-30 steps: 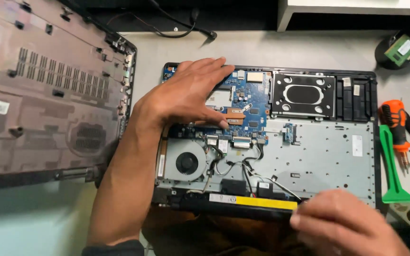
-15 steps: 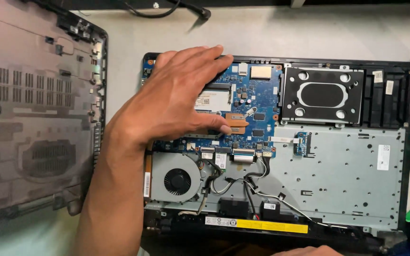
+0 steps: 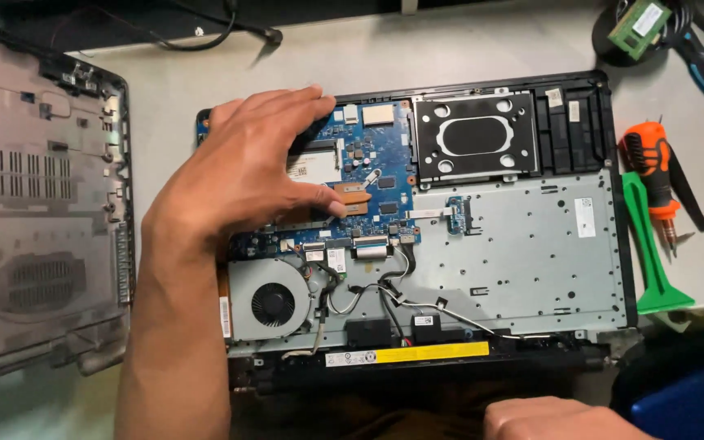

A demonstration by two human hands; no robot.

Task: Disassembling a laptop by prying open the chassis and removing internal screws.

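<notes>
Blue motherboard (image 3: 368, 175) lies lengthwise left-right under left hand (image 3: 238, 175), fingers flat, spread narrow

The opened laptop (image 3: 523, 244) lies flat, bottom cover off, insides facing up. Under the left hand (image 3: 246, 175), which rests flat with fingers spread, sits the blue circuit board (image 3: 368, 163); its copper heat pipe (image 3: 356, 200) touches the thumb tip. Just below the wrist lies the round grey fan (image 3: 272, 303). The right hand (image 3: 556, 420) is beside the near edge, by the yellow-striped battery bar (image 3: 417, 354).
</notes>
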